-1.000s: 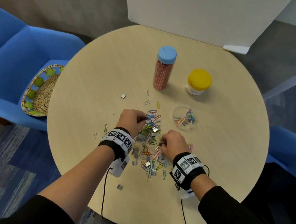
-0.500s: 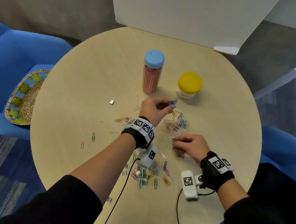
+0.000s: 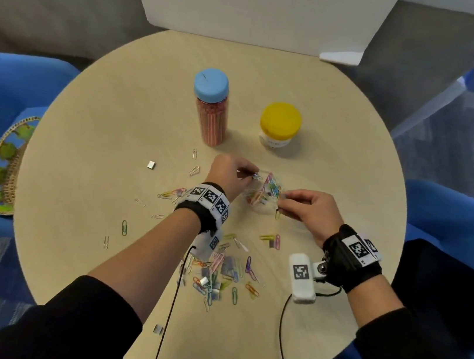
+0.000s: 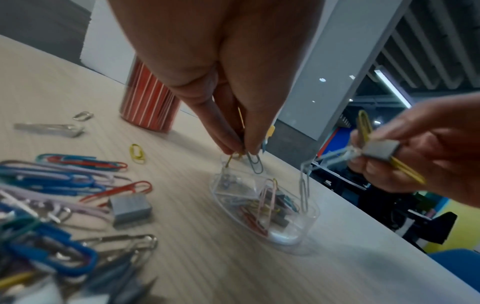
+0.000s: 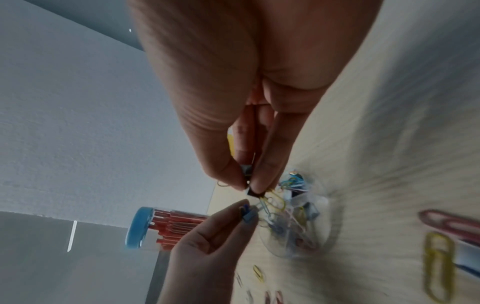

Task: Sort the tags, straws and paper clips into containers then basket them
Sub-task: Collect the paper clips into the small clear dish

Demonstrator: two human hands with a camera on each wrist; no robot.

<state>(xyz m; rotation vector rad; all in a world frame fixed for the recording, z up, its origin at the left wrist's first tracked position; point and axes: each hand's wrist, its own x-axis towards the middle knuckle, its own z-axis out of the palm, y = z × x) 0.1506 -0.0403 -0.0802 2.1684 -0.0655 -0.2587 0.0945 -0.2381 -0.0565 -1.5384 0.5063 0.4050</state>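
Here, at a round table (image 3: 115, 118), a person sorts paper clips with both hands. Far left, a woven basket (image 3: 2, 175) sits on a blue chair (image 3: 1, 82), off the tabletop. On the wood just beside it lie stray clips — a green one (image 3: 124, 227) and a small metal tag (image 3: 151, 164) well apart from the rest. Toward the back stands a tall jar (image 3: 211, 108) with a blue lid, packed with red-striped straws and closed. The left hand (image 3: 228, 175) hovers over a clear cup (image 4: 265, 203) at the middle of the table, thumb and fingers pinched together on a blue clip (image 4: 255, 164) and a yellow one that dangle just above the cup's rim. The cup already holds a tangle of coloured clips and a few grey tags. Nearer the person, under the left forearm, a heap (image 3: 222, 272) of clips and tags is spread on the wood — blue, pink, green, orange. Right of the tall jar stands a short jar (image 3: 279, 125) with a yellow lid, also closed. The right hand (image 3: 309, 213) comes in from the right side of the cup, its fingertips clamped on a grey tag (image 4: 380, 149) with yellow clips (image 4: 363, 125) and a pale blue one trailing down into the cup. Both wrists wear black bands with printed markers.
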